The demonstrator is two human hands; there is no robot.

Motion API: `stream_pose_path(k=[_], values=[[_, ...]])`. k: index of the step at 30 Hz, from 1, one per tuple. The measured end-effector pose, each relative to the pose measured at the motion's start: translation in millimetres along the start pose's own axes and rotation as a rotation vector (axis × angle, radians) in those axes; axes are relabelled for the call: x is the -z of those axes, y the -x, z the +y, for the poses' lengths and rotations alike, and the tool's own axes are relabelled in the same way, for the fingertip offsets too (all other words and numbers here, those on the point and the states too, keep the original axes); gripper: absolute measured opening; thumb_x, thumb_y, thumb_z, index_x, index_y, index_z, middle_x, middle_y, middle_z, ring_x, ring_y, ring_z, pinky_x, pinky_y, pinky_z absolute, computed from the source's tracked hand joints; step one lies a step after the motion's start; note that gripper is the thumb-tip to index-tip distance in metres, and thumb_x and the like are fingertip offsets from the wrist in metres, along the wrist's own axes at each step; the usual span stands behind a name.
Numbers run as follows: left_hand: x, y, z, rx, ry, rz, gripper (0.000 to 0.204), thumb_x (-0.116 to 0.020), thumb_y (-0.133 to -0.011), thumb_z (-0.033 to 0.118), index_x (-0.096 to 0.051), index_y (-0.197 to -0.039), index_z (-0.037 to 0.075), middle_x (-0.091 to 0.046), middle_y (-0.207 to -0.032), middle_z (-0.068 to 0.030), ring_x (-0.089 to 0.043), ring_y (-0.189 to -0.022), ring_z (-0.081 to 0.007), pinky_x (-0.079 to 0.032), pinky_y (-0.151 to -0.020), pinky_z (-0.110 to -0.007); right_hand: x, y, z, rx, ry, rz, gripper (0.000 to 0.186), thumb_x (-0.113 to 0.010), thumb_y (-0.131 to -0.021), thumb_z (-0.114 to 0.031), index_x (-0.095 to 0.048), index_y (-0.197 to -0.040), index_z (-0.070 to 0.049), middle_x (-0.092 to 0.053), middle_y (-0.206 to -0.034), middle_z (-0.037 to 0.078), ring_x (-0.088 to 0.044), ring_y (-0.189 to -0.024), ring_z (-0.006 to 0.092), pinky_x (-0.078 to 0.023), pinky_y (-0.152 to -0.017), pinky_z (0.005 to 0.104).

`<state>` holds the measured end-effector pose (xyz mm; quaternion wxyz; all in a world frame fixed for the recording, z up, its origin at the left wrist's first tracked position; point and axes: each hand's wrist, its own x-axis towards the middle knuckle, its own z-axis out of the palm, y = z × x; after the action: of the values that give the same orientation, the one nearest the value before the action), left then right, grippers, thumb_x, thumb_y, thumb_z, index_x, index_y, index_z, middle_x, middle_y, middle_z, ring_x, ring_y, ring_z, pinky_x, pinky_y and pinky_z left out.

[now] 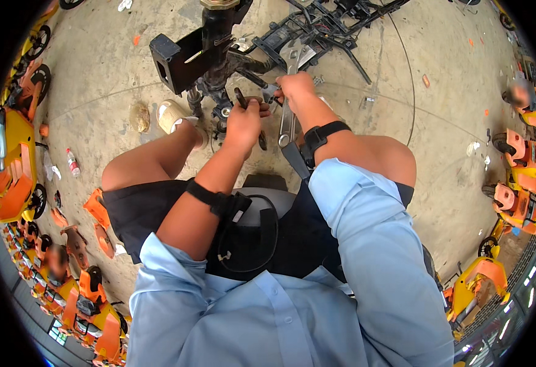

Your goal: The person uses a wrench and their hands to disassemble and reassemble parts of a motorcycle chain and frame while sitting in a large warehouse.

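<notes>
My right hand (298, 88) is closed around a large silver adjustable wrench (287, 125). The wrench's head sticks out beyond the fist, and its handle end with a hole points back toward me. Just left of it, my left hand (246, 125) is closed around a dark, rod-like tool (240, 98); both of its ends show past the fingers. A small grey metal piece (270, 93) lies at my right fingertips; whether it is held I cannot tell. Directly ahead stands a black metal vehicle frame (213, 49) with a box-shaped bracket and greasy joints low down.
Another black tubular frame (329, 37) lies on the concrete floor farther right. A plastic bottle (73, 163) and orange panels (97, 208) lie to the left. Rows of yellow-orange scooters (17, 165) line both sides. A small metal part (369, 100) sits right of my hands.
</notes>
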<state>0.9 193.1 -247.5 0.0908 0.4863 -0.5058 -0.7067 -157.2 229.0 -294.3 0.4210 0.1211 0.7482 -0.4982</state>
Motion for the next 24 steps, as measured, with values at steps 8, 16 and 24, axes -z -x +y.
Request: stream_pose_path(k=[8, 16, 24], values=[[42.3, 54.8, 59.6, -0.284, -0.748, 0.106, 0.055, -0.044, -0.105, 0.050, -0.065, -0.111, 0.000, -0.065, -0.082, -0.0137, -0.064, -0.080, -0.0218, -0.050, -0.075, -0.035, -2.2, 0.0, -3.4, -0.121, -0.164, 0.010, 0.018, -0.056, -0.092, -0.002, -0.060, -0.101, 0.013, -0.066, -0.073, 0.020, -0.064, -0.056, 0.0279, -0.047, -0.048, 0.0417], [79.6, 81.0, 98.1, -0.072, -0.173, -0.440, 0.049, -0.064, -0.098, 0.042, -0.060, -0.117, -0.003, -0.065, -0.088, -0.0054, -0.062, -0.076, -0.0150, -0.052, -0.072, -0.029, -6.8, -4.4, -1.2, -0.199, -0.184, -0.030, 0.016, -0.059, -0.093, -0.004, -0.060, -0.103, 0.009, -0.066, -0.076, 0.017, -0.064, -0.058, 0.0251, -0.048, -0.049, 0.0418], [79.8, 65.4, 89.5, 0.238, -0.079, -0.506, 0.038, -0.060, -0.100, 0.019, -0.054, -0.127, -0.006, -0.067, -0.095, -0.0103, -0.066, -0.083, -0.0193, -0.054, -0.076, -0.030, -7.6, -7.3, 0.9, -0.150, -0.221, -0.013, 0.015, -0.065, -0.091, -0.006, -0.061, -0.101, 0.005, -0.065, -0.077, 0.015, -0.061, -0.056, 0.0231, -0.052, -0.050, 0.0388]])
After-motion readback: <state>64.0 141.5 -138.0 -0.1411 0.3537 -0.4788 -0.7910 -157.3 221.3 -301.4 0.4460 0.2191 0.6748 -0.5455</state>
